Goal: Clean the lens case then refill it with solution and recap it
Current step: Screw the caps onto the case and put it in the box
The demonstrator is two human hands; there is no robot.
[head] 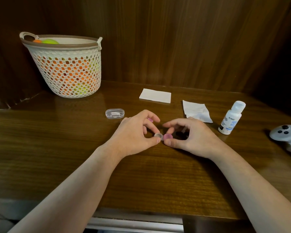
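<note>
Lens case: small two-well contact lens case of clear plastic (pixel 161 136), held low over the brown wooden surface (pixel 74 157), between the two hands and near the surface's middle.
Left well: uncapped, its clear round rim facing up.
Right well: covered by a round pink screw cap (pixel 168 136).
Left hand: left hand (pixel 134 133) grasps the uncapped end of the case between thumb and forefinger; a second pink cap (pixel 150 120) shows among its other fingers, apparently tucked there.
Right hand: right hand (pixel 188 137) pinches the pink cap on the right well between thumb and forefinger, the remaining fingers curled above.
Solution: white plastic bottle with a white cap and blue label (pixel 230 118), upright, lid on, well right of the hands.
Wipes: folded white tissue (pixel 155 95) behind the hands; crumpled white tissue (pixel 196 111) beside the bottle.
Other items: clear oval plastic box (pixel 115 113); white woven basket of orange and green balls (pixel 67 68); white game controller (pixel 287 135) at the right edge.
Step in hand: probably turning the right cap, off or on; direction cannot be told.
Next move: a steady counter-grip by the left hand while the right twists.
</note>
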